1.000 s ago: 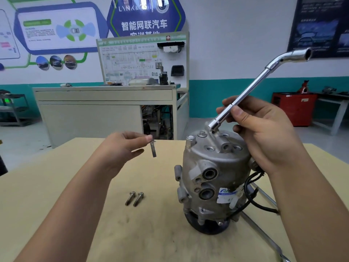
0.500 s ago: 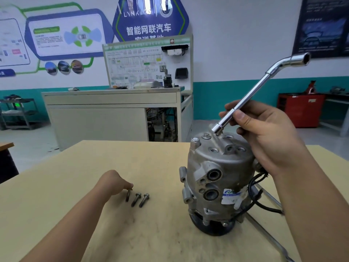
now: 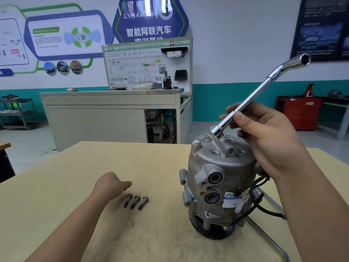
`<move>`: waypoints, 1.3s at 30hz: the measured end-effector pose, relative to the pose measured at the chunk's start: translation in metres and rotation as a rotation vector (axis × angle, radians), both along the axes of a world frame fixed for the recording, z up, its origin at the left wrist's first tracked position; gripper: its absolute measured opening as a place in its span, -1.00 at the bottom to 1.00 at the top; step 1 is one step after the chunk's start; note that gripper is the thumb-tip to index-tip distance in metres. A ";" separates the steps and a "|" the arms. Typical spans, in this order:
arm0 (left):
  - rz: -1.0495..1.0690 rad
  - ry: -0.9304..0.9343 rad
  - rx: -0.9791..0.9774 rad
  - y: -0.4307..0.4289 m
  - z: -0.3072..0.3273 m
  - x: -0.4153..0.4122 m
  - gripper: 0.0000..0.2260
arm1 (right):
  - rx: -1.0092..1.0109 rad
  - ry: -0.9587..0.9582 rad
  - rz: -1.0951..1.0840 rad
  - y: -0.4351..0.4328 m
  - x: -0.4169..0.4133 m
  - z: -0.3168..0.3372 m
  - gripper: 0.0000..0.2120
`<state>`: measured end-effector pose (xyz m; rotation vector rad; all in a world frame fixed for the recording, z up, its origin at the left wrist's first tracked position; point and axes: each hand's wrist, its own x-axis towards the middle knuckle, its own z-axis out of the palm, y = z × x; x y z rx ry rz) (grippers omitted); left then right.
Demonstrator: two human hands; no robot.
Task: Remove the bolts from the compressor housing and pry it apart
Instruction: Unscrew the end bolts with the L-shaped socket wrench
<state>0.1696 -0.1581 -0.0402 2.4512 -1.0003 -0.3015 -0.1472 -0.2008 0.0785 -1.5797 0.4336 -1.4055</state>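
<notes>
The compressor [image 3: 221, 178] stands upright near the right edge of the tabletop [image 3: 75, 186], with its long axis vertical, its dark round end down and its bolt face up. One bolt [image 3: 207, 138] sits in that top face at the rear left. Your right hand [image 3: 264, 140] grips the wrench [image 3: 253, 97] low on its shaft, with fingers and thumb curled round it. The shaft slopes from its lower end, which meets the top of the compressor, up and to the right; its bent upper end shows an open hexagonal mouth. You cannot tell whether the lower end sits on a bolt head. Three loose bolts [image 3: 136, 201] lie side by side on the tabletop to the left of the compressor, parallel, with heads away from you and shanks toward you. Your left hand [image 3: 111, 184] hovers just beside them, relaxed and holding nothing. One second ago this hand pinched a bolt in the air and only two lay there; the right hand's grip is unchanged.
</notes>
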 end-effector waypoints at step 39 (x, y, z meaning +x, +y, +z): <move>-0.647 0.549 -1.003 -0.014 0.084 -0.175 -0.73 | -0.404 0.431 -0.272 -0.028 0.026 0.015 -0.89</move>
